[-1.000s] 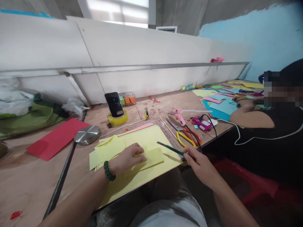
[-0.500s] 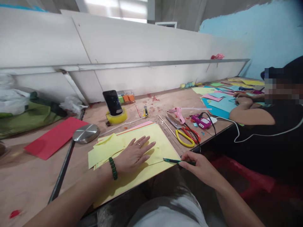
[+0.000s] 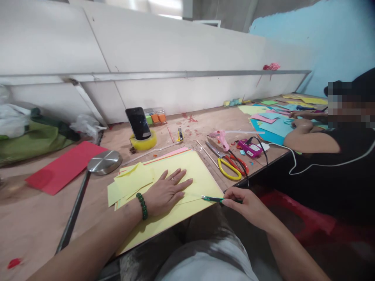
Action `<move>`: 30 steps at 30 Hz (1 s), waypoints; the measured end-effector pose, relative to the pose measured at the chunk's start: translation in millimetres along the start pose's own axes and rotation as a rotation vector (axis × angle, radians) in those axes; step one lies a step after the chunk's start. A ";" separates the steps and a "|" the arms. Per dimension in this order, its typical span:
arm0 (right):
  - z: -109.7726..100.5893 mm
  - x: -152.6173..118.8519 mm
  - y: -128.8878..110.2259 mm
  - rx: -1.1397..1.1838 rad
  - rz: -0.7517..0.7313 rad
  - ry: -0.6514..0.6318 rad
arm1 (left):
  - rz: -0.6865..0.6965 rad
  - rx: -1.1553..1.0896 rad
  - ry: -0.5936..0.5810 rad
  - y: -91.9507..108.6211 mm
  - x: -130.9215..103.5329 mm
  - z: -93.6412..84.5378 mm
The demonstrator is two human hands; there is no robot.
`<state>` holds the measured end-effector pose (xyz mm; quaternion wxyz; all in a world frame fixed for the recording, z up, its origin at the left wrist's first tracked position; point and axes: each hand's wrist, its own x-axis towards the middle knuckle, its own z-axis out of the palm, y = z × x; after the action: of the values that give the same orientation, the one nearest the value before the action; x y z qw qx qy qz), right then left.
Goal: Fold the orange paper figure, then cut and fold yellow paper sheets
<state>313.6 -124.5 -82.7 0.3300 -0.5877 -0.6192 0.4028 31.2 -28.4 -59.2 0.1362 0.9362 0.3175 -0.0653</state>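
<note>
One red sheet (image 3: pixel 66 168) lies at the left, beside a metal disc (image 3: pixel 104 162) whose dark rod (image 3: pixel 73 212) runs down behind the left forearm. Next come small yellow pieces (image 3: pixel 131 181), overlapping on the left part of a large yellow sheet (image 3: pixel 190 164). The left hand (image 3: pixel 164 194), a green bracelet (image 3: pixel 142 206) at its wrist, lies palm down with fingers spread wide, grasping nothing; it rests on a narrower yellow piece (image 3: pixel 191 195) on top of the large sheet and hides most of it, so how the layers lie under the palm cannot be told. Just right of the fingers, a slim green tool (image 3: pixel 211 198) points left, its tip at that piece's lower edge; whether it touches paper is hard to make out. The right hand (image 3: pixel 246 203) holds it in a narrow pinch of thumb and forefinger, covering part of its handle. Beyond lie the scissors (image 3: pixel 228 168) and a pink glue gun (image 3: pixel 222 140), and at far right a co-worker (image 3: pixel 345 164) is cut off by the view's edge.
</note>
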 end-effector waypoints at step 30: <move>22.4 -3.1 -18.9 -0.012 -0.003 -0.042 | -0.005 0.002 0.007 0.8 0.7 0.7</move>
<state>285.4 -129.8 -76.0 0.3144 -0.5800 -0.6293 0.4108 32.2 -28.8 -59.9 0.1341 0.9357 0.3201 -0.0628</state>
